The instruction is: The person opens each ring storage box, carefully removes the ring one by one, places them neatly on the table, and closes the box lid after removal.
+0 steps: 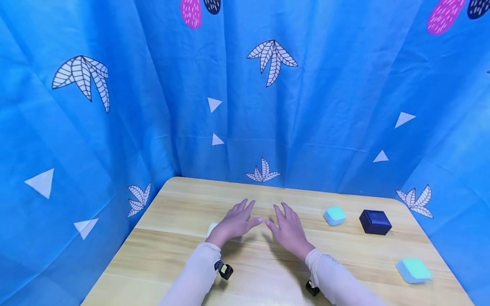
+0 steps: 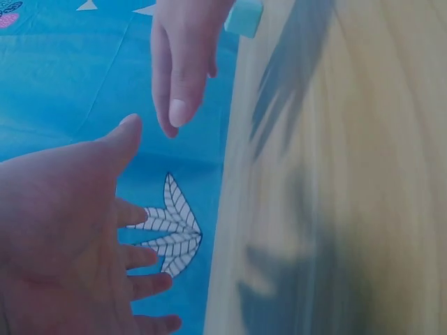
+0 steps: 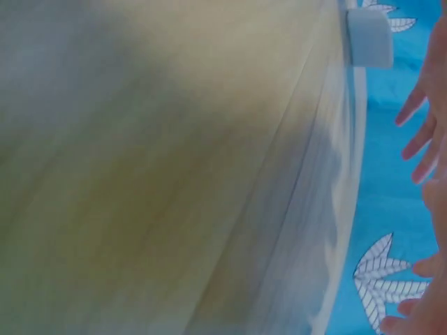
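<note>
Both hands hover over the wooden table [image 1: 183,204] with fingers spread and nothing held. My left hand [image 1: 236,222] is left of centre, its thumb pointing toward the other hand. My right hand [image 1: 289,230] faces it from the right, a small gap between the two thumbs. A white block [image 3: 371,38] stands on the table in the right wrist view; in the head view the left wrist mostly hides it. Nearest the right hand is a small mint-green block [image 1: 334,216], which also peeks out beside that hand in the left wrist view.
A dark navy box [image 1: 376,222] sits at the right back of the table. Closer to the front right lies another mint-green block [image 1: 414,270]. A blue curtain [image 1: 325,106] with leaf and triangle prints hangs around the table's back and sides.
</note>
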`<state>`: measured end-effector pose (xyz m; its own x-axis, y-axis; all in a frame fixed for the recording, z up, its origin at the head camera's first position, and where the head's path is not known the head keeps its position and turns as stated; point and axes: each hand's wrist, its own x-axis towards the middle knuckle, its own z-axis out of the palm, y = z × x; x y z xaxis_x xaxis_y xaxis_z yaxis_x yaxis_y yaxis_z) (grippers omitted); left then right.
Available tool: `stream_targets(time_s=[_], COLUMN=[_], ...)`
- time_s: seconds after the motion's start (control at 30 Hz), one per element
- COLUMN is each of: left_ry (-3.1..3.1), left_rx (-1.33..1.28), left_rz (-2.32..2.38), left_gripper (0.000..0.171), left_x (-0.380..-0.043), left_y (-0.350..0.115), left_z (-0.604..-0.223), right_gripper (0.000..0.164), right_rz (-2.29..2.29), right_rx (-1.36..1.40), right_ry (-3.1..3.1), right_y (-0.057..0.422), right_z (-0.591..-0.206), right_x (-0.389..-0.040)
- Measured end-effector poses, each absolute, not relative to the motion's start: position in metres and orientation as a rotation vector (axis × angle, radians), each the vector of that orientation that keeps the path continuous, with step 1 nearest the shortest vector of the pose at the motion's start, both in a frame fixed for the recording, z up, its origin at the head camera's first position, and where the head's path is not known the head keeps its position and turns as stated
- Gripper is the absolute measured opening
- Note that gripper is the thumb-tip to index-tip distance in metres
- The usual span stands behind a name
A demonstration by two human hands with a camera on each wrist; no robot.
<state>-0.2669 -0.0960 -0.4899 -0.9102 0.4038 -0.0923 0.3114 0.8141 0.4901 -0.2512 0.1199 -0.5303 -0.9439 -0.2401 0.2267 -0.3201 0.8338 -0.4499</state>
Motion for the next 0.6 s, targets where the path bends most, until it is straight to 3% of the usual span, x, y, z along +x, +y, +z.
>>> stream_targets(time_s=[0.6], left_ry=[2.808], left_rx=[0.606], left_rz=[0.723], left_gripper=[0.085], left_x=[-0.283], left_y=[-0.032], left_z=[-0.497], right_gripper=[0.073], right_rz=[0.763], right_rx=[0.319], right_ry=[-2.834], right_y=[0.186], right_z=[-0.53], right_x=[-0.261])
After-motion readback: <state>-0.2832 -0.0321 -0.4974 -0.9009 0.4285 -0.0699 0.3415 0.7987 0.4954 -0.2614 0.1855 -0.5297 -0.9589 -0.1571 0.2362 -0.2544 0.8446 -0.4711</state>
